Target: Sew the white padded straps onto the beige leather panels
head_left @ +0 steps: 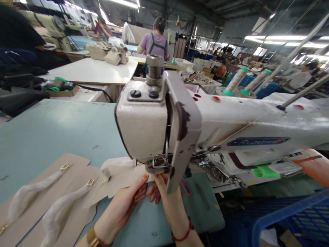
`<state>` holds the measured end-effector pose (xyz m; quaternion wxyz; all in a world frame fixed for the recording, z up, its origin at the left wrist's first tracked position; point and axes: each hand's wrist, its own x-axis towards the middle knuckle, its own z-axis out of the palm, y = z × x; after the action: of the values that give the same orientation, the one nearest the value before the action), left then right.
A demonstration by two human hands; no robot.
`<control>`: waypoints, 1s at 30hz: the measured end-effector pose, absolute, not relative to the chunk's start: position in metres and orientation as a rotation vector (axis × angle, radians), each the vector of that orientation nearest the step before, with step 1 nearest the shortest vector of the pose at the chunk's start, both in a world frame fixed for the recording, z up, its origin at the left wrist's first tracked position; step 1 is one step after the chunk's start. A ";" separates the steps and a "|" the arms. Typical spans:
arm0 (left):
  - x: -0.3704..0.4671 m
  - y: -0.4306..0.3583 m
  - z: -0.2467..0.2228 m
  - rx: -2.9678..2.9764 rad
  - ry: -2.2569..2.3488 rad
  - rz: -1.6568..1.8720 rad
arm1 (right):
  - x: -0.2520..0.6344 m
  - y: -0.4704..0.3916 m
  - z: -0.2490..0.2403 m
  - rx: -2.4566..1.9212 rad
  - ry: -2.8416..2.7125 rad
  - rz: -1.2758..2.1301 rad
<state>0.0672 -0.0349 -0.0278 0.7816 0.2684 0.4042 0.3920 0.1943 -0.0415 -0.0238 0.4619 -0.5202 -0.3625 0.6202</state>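
A white industrial sewing machine (231,127) fills the middle of the view, its head close to me. Under its presser foot (158,164) lies a beige leather panel (120,180) with a pale fur strip and a small gold buckle (103,181). My left hand (128,200) rests on the panel's near edge, fingers pinching it just left of the foot. My right hand (164,197), with a red cord on the wrist, holds the same panel directly below the needle area. The needle itself is hidden by the machine head.
Two more beige panels with fur strips (51,199) lie on the teal table (51,130) at left. Thread cones (238,80) stand behind the machine. A blue plastic crate (295,219) sits at lower right. People work at white tables (95,70) behind.
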 end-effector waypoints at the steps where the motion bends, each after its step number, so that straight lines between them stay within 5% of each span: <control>1: 0.066 -0.035 -0.025 0.616 0.837 0.821 | 0.194 -0.041 -0.021 -1.293 -0.910 1.504; 15: 0.056 -0.031 -0.025 0.722 1.112 0.761 | 0.198 -0.044 -0.011 -1.385 -1.034 1.385; 30: 0.057 -0.028 -0.034 0.723 1.070 0.815 | 0.205 -0.091 -0.092 -1.475 -1.022 1.486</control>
<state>0.0568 -0.0281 -0.0342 0.7224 0.3275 0.4844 0.3691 0.2052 -0.0913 -0.0917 0.3949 -0.5816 -0.4029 0.5860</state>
